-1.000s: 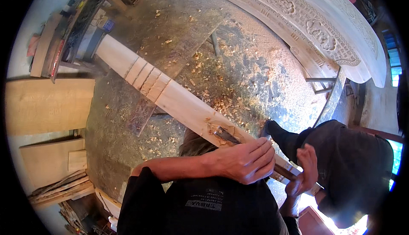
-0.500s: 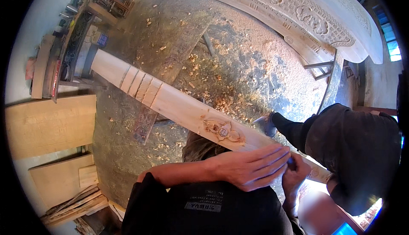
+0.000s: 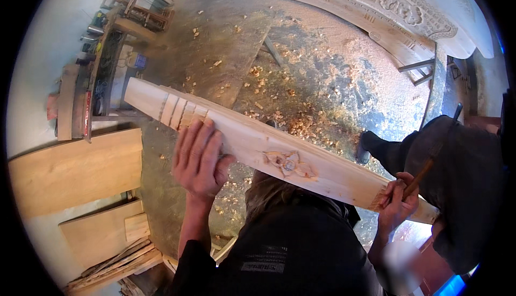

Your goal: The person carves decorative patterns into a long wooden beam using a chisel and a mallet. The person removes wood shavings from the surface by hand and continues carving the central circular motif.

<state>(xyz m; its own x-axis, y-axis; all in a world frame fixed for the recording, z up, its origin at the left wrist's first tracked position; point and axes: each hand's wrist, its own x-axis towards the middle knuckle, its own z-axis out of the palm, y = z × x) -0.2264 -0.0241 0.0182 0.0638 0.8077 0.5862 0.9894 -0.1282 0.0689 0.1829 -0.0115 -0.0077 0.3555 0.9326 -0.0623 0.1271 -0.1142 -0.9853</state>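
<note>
A long, pale wooden beam (image 3: 242, 145) slants across in front of me, with a carved floral motif (image 3: 290, 164) midway and several cut grooves (image 3: 177, 110) toward its far-left end. My left hand (image 3: 199, 159) rests against its near side beside those grooves, fingers spread and thumb apart. Lower right, my right hand (image 3: 398, 204) is closed round a slim carving chisel (image 3: 424, 175), whose brown shaft and dark end point up and away. That hand touches the beam near a carved patch. Its fingertips are partly hidden.
Wood shavings (image 3: 290, 124) litter the floor. A large carved panel (image 3: 398, 6) stands at the far right. A dark-trousered leg (image 3: 446, 167) is close on the right. Left are leaning boards (image 3: 80, 161), stacked offcuts (image 3: 115, 264) and a cluttered workbench (image 3: 99, 76).
My left hand has left the spot beside my right hand and moved left to the grooves. My right hand has shifted slightly right, and the chisel now shows. The view has shifted slightly.
</note>
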